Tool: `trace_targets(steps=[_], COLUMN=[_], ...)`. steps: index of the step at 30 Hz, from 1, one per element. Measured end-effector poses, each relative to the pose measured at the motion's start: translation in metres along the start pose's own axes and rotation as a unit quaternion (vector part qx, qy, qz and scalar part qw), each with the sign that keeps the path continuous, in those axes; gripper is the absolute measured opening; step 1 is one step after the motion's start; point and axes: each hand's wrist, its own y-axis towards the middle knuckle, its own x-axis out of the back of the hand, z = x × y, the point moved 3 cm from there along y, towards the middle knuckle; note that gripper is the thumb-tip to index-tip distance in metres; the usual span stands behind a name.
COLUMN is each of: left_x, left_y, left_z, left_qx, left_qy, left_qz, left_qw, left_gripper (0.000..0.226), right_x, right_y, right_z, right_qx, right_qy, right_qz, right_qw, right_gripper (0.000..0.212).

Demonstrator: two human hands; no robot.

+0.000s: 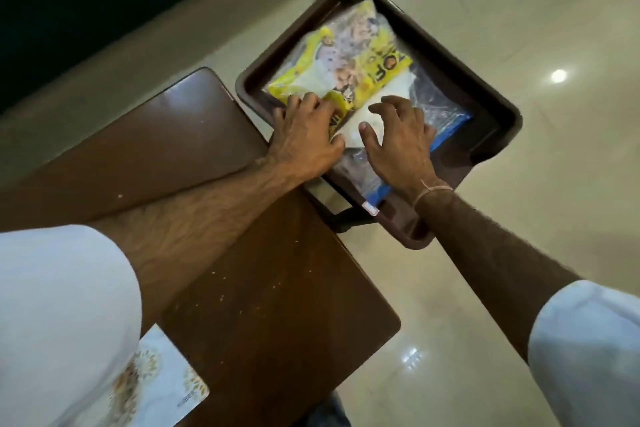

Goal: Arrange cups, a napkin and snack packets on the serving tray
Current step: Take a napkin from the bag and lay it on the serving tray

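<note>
A dark brown serving tray (460,55) juts out past the far edge of the wooden table. Inside it lies a yellow snack packet (360,59), on top of a white napkin (353,130) and a clear packet with a blue edge (446,114). My left hand (304,142) rests on the near corner of the yellow packet, with its fingers curled on the packet's edge. My right hand (401,142) lies beside it with spread fingers, pressing flat on the napkin and the clear packet. No cups are in view.
The brown wooden table (242,270) fills the lower left. A white printed card or packet (166,388) lies at its near edge, partly under my sleeve. Glossy beige floor surrounds the table on the right. A dark wall runs along the upper left.
</note>
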Motion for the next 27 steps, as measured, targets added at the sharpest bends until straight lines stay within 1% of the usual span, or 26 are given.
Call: trace_targets(steps=[4, 7, 9, 10, 11, 12, 14, 15, 16, 18, 19, 20, 21, 23, 24, 25, 26, 27], left_x=[-0.033, -0.056, -0.067, -0.07, -0.072, -0.072, -0.07, -0.069, -0.068, -0.067, -0.068, -0.068, -0.068, -0.064, -0.061, -0.058, -0.054, -0.051], left_y=[0.016, 0.017, 0.016, 0.016, 0.016, 0.016, 0.017, 0.017, 0.015, 0.011, 0.009, 0.008, 0.006, 0.003, 0.0, -0.003, -0.007, -0.01], left_z=[-0.041, -0.066, -0.076, -0.079, -0.082, -0.084, -0.084, -0.083, -0.082, -0.082, -0.082, -0.083, -0.083, -0.085, -0.086, -0.087, -0.087, -0.088], left_qx=[-0.037, -0.067, -0.077, -0.078, -0.077, -0.073, -0.054, -0.044, -0.041, -0.051, -0.058, -0.06, -0.059, -0.048, -0.037, -0.022, -0.007, 0.002], left_qy=[-0.012, 0.01, 0.046, 0.057, 0.063, 0.064, 0.048, 0.032, 0.017, 0.023, 0.042, 0.06, 0.065, 0.037, 0.0, -0.043, -0.082, -0.107], left_qz=[0.065, 0.094, 0.109, 0.111, 0.108, 0.098, 0.071, 0.064, 0.064, 0.084, 0.098, 0.11, 0.113, 0.096, 0.075, 0.051, 0.029, 0.013], left_qw=[0.997, 0.993, 0.99, 0.989, 0.989, 0.99, 0.995, 0.996, 0.997, 0.995, 0.993, 0.99, 0.99, 0.994, 0.997, 0.998, 0.996, 0.994], left_gripper=[0.048, 0.052, 0.059, 0.06, 0.056, 0.048, 0.03, 0.027, 0.028, 0.041, 0.045, 0.044, 0.039, 0.024, 0.019, 0.016, 0.015, 0.014], right_x=[0.003, 0.003, 0.001, 0.001, 0.0, -0.001, -0.003, -0.005, -0.005, -0.006, -0.006, -0.007, -0.007, -0.003, -0.003, -0.002, -0.001, -0.001], right_y=[-0.004, -0.012, -0.019, -0.021, -0.022, -0.023, -0.023, -0.023, -0.024, -0.025, -0.025, -0.025, -0.024, -0.022, -0.021, -0.021, -0.02, -0.019], right_z=[-0.048, -0.076, -0.088, -0.091, -0.094, -0.096, -0.096, -0.095, -0.094, -0.09, -0.088, -0.085, -0.082, -0.076, -0.074, -0.072, -0.071, -0.07], right_qx=[-0.092, -0.172, -0.214, -0.23, -0.249, -0.275, -0.337, -0.368, -0.398, -0.449, -0.464, -0.47, -0.469, -0.461, -0.455, -0.449, -0.442, -0.432], right_qy=[0.019, 0.04, 0.111, 0.16, 0.206, 0.247, 0.329, 0.36, 0.382, 0.43, 0.471, 0.523, 0.578, 0.666, 0.692, 0.7, 0.684, 0.644], right_qz=[-0.016, -0.055, -0.089, -0.104, -0.113, -0.115, -0.11, -0.11, -0.114, -0.138, -0.154, -0.168, -0.18, -0.189, -0.18, -0.163, -0.14, -0.116], right_qw=[0.995, 0.983, 0.966, 0.954, 0.94, 0.922, 0.875, 0.85, 0.826, 0.771, 0.734, 0.691, 0.643, 0.556, 0.531, 0.531, 0.563, 0.621], right_gripper=[0.037, 0.033, 0.028, 0.022, 0.015, 0.009, 0.006, 0.008, 0.012, 0.019, 0.021, 0.023, 0.026, 0.03, 0.031, 0.032, 0.031, 0.031])
